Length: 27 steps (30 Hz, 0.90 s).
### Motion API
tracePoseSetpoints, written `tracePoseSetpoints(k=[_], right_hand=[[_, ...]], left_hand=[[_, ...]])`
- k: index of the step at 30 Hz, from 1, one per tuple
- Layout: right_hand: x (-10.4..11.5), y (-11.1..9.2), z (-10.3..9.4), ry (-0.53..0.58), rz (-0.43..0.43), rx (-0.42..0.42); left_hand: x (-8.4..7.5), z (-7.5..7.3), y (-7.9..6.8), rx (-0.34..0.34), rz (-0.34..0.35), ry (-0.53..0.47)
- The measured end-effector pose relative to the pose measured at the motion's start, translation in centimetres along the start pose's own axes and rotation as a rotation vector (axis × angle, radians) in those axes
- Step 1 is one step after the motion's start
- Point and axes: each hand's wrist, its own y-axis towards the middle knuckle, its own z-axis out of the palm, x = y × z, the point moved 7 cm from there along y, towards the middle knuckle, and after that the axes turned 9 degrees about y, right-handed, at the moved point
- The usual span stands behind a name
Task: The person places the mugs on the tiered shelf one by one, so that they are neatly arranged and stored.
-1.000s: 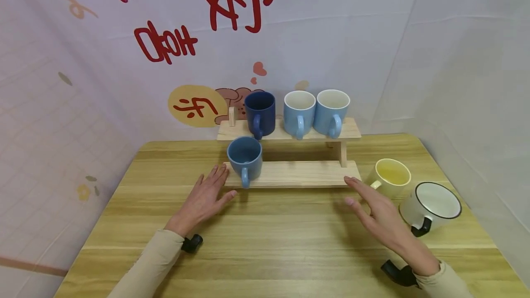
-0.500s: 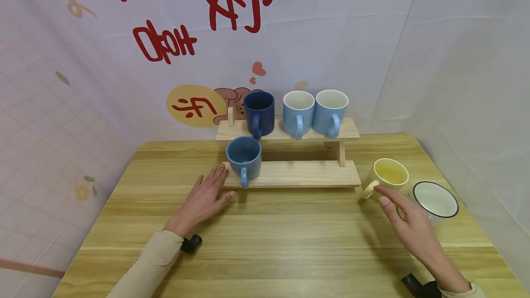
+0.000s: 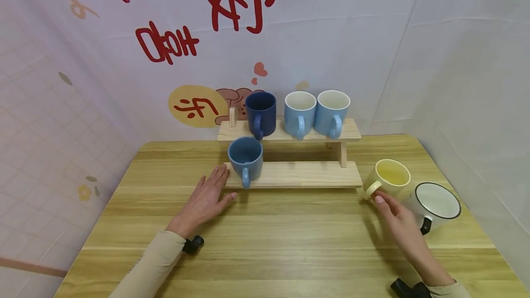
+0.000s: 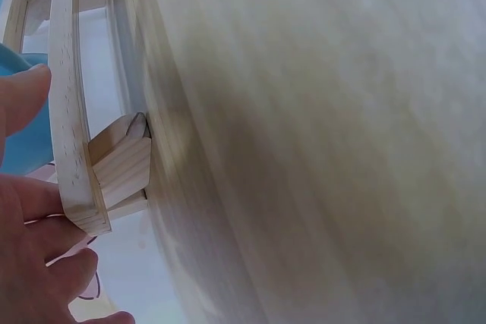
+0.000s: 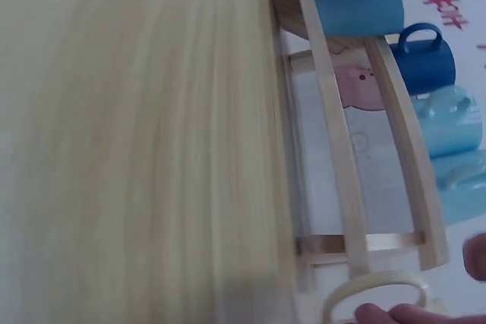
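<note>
My left hand [image 3: 205, 200] rests at the left end of the lower shelf of a wooden rack [image 3: 306, 174], fingers stretched against its end and thumb spread. Just beside it a medium-blue mug [image 3: 250, 164] stands on that shelf. At the right, my right hand [image 3: 399, 222] reaches the handle of a yellow mug [image 3: 391, 180] that stands on the table. In the right wrist view, fingertips [image 5: 380, 315] show in the loop of the handle [image 5: 372, 282], while the thumb [image 5: 474, 256] is apart from it.
On the upper shelf stand a dark blue mug [image 3: 265, 116] and two light blue mugs, one in the middle [image 3: 294, 121] and one at the right [image 3: 323, 121]. A white mug [image 3: 416, 206] with a black rim and black handle is close beside my right hand. A printed cloth [image 3: 331, 49] hangs behind.
My right hand has moved rightward from near the rack's right end to the yellow mug's handle. My left hand has stayed at the rack's left end.
</note>
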Motion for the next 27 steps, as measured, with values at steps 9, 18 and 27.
tracePoseSetpoints(k=[9,18,27], right_hand=[[-1.8,1.5,0.7,0.628,0.067,-0.005],[-1.5,2.3,1.2,0.717,0.058,-0.064],[-1.7,2.1,1.0,0.539,0.127,-0.241]], left_hand=[[0.0,0.2,0.0,0.01,-0.008,-0.007],[-0.1,0.1,0.0,-0.009,-0.002,-0.011],[-0.2,-0.1,-0.2,-0.027,0.005,-0.013]])
